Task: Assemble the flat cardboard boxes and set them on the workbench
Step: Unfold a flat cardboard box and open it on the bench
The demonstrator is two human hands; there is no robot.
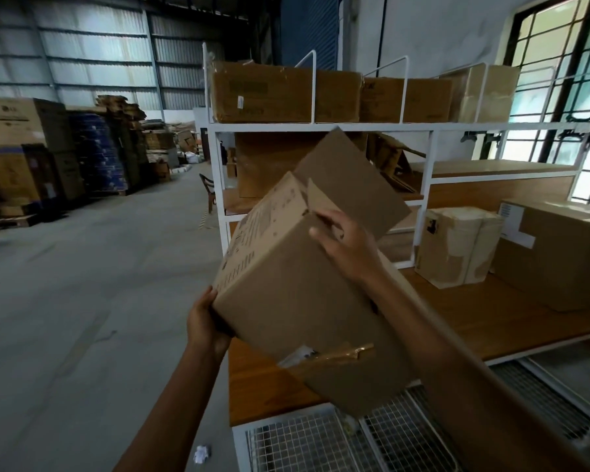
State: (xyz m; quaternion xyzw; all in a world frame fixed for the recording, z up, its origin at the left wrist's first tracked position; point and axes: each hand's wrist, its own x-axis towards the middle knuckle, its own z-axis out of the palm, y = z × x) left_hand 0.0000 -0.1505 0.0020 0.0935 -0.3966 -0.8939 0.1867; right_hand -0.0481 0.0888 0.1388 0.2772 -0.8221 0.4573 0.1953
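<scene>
While both hands bear it, the cardboard box (286,294) hangs tilted in the air, its long axis running from lower right to upper left. The left hand (203,323) cups the box's lower left corner, thumb on the printed side panel and fingers tucked beneath: a closed grip on that corner. The right hand (346,248) lies on the upper face, its fingers curled over the far edge where the flaps hinge, likewise a closed grip. The box is plain brown corrugated board, rectangular, with dark print down its left panel. One broad flat flap (351,185) stands open beyond the right hand. At the box's near end a torn strip of glossy brown tape (341,352) crosses a ragged gap showing something white.

Directly below the box lies the counter (491,321), a smooth wood-grain slab, and nearer than that, white wire mesh panels (304,444). To the right of the box, on the counter, stand a small parcel (457,247) in wrinkled pale wrapping and a large carton (559,253) bearing a white label. Behind the box rises a white tubular metal rack (215,165), its top shelf carrying film-wrapped flat cartons (269,93). Left of the box stretches a grey concrete floor (82,284), with stacked cartons (21,158) beyond.
</scene>
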